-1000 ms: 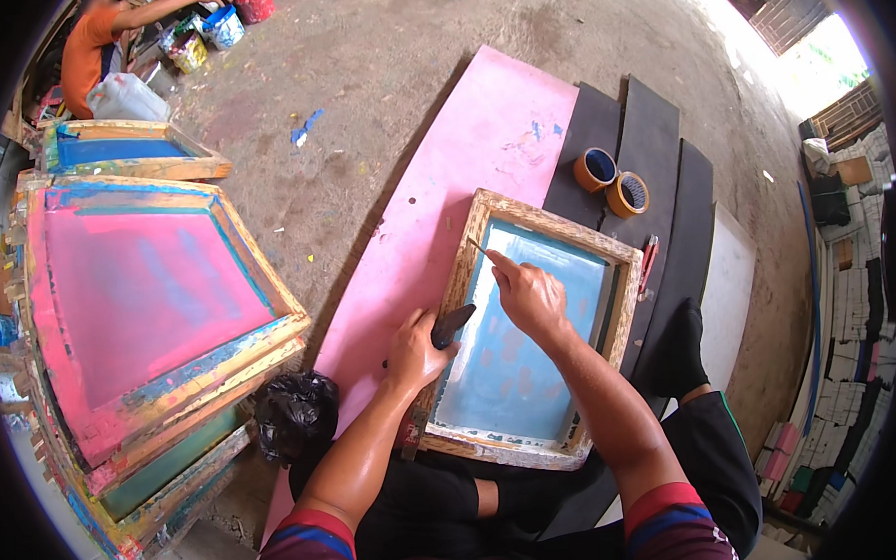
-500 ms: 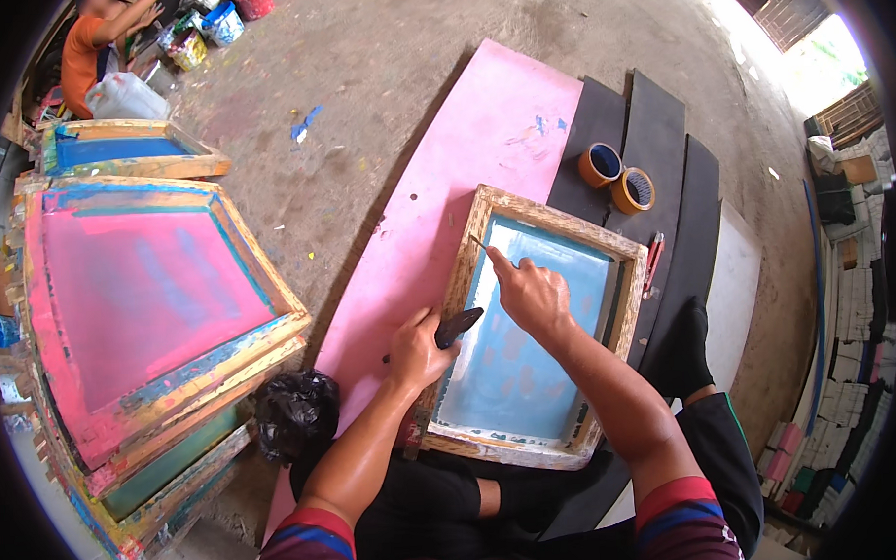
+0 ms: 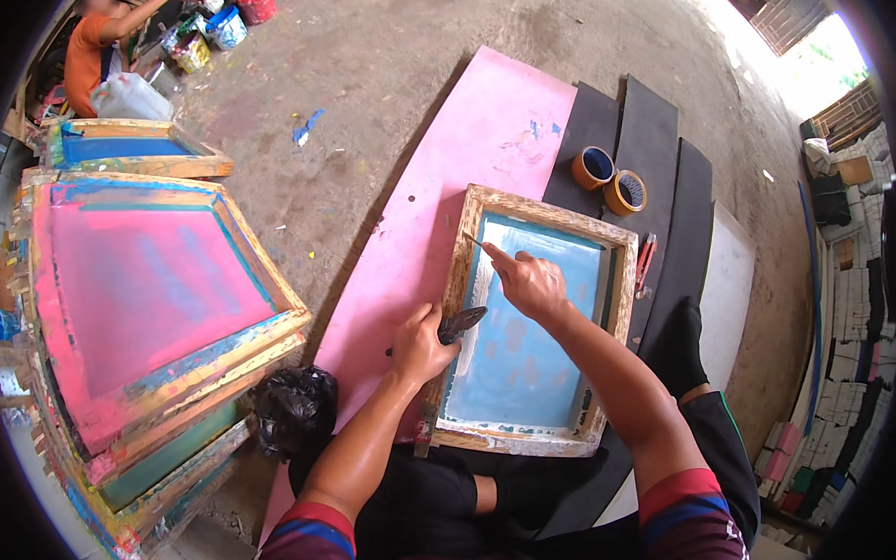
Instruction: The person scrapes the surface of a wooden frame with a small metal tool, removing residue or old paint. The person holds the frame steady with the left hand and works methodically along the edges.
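A wooden screen-printing frame (image 3: 620,318) with pale blue mesh (image 3: 520,371) lies in front of me, over a pink board (image 3: 463,131) and dark boards. My right hand (image 3: 532,282) is closed on a thin, short stick-like tool (image 3: 472,240). Its tip points at the inner edge of the left rail, near the far left corner. My left hand (image 3: 423,348) is wrapped round a dark, tapered tool (image 3: 463,324), whose exact kind I cannot make out. That hand rests by the left rail, and the dark tool reaches over the mesh's edge.
Two tape rolls (image 3: 593,167) and a red cutter knife (image 3: 647,258) lie on the dark boards (image 3: 650,135). Stacked frames, the top one with pink mesh (image 3: 162,290), stand at left beside a black plastic bag (image 3: 295,409). Another person (image 3: 95,55) and paint buckets (image 3: 225,28) are at far left.
The dark tool in my left hand has tilted slightly. My right hand stays near the far left corner with the thin tool. The whole view has shifted a little.
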Tool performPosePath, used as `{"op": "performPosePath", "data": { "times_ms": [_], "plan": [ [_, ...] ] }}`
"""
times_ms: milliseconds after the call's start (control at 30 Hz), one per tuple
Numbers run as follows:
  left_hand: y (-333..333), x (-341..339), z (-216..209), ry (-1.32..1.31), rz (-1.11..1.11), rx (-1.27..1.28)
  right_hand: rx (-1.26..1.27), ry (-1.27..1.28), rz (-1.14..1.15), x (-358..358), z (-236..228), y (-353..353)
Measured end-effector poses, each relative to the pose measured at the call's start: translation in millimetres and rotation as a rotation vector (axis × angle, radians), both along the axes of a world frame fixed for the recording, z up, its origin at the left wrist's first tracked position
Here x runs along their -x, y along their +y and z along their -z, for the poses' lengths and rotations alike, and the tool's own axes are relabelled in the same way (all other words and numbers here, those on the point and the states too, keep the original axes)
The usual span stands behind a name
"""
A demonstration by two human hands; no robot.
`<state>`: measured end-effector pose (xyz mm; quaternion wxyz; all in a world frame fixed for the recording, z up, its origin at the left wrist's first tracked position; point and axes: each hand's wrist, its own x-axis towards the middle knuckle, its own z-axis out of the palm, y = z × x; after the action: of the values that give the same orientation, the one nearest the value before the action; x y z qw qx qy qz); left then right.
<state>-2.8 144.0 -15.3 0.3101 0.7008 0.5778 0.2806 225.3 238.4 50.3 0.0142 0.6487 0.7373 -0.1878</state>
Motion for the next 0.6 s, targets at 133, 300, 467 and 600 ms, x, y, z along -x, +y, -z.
{"op": "performPosePath", "data": {
  "times_ms": [133, 300, 467, 600],
  "plan": [
    [3.3, -6.6, 1.3, -0.011, 0.014, -0.023, 0.031, 0.645, 0.17, -25.1, 37.7, 6.2],
    [-0.1, 0.8, -1.9, -0.001, 0.007, 0.007, 0.027, 0.353, 0.042, -14.5, 27.9, 2.8],
    [0.7, -2.9, -2.7, -0.007, 0.024, 0.019, -0.058, 0.573, 0.087, -23.7, 52.9, 1.0],
    [1.4, -2.0, 0.9, -0.002, 0.029, 0.021, 0.065, 0.826, 0.198, -25.0, 63.0, 2.6]
  ]
}}
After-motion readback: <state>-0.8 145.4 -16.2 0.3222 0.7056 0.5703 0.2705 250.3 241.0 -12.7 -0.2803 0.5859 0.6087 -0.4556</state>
